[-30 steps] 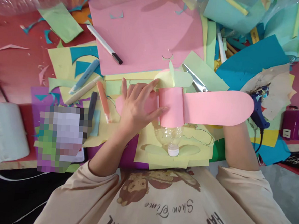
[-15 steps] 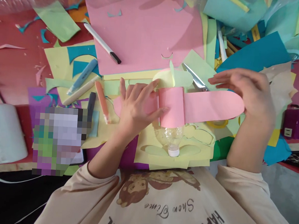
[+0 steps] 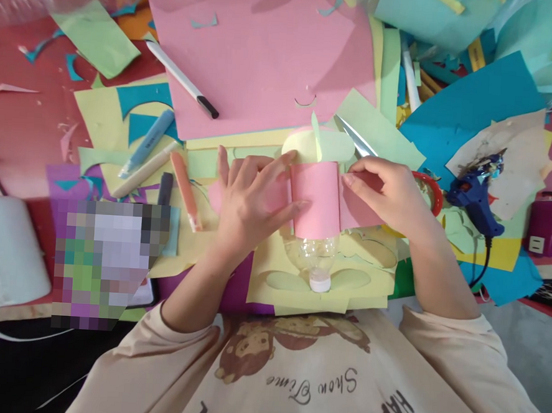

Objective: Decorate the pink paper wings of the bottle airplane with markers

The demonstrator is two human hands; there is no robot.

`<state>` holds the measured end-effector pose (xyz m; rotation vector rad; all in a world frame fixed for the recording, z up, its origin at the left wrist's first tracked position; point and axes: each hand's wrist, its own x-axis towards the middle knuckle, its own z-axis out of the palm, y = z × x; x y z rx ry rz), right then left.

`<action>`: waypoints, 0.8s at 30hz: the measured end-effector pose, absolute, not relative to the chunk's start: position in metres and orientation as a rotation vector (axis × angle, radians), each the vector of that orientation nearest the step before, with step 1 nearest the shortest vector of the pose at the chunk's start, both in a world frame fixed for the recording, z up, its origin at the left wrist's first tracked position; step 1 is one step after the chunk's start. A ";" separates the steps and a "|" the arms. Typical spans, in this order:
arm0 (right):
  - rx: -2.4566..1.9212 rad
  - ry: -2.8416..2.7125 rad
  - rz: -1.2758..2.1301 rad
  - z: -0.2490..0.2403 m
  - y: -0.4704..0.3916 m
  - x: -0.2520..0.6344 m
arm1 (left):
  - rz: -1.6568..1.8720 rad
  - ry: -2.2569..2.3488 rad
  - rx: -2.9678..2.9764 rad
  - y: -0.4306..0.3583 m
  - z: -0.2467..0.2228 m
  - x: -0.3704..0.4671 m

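Note:
A clear plastic bottle (image 3: 317, 252) with a white cap lies cap towards me, wrapped in pink paper (image 3: 316, 203). Pale green paper pieces (image 3: 338, 146) stand at its far end. My left hand (image 3: 248, 202) is spread over the left pink strip (image 3: 279, 191), its thumb on the wrap and its index finger near the wrap's far left corner. At the wrap's right edge, my right hand (image 3: 389, 191) has thumb and fingertips close together on the right pink strip (image 3: 357, 214). That hand covers much of the strip, including its rounded end.
Scissors (image 3: 357, 137) lie just beyond my right hand, partly covered. A blue glue gun (image 3: 475, 197) with a cord rests at right. Markers (image 3: 183, 188) and a white pen (image 3: 179, 73) lie left. A large pink sheet (image 3: 266, 62) and paper scraps surround the bottle.
My right hand has moved left from beyond the strip's rounded end to the wrap's right edge, uncovering the glue gun. My left hand stays in place on the wrap.

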<state>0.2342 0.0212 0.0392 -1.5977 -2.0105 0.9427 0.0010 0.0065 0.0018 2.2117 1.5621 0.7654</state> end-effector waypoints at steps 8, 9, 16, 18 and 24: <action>-1.617 -1.916 1.047 0.036 0.022 0.234 | 0.849 1.532 2.166 0.006 0.001 0.002; -1.621 -1.907 1.057 0.036 0.022 0.234 | 0.849 1.532 2.167 0.006 0.001 0.002; -1.621 -1.869 1.097 0.036 0.022 0.234 | 0.845 1.535 2.170 0.007 0.000 0.001; -1.603 -1.869 1.095 0.036 0.022 0.234 | 0.846 1.536 2.163 0.007 0.000 0.001; -1.591 -1.865 1.091 0.035 0.023 0.235 | 0.870 1.528 2.172 0.007 0.000 0.002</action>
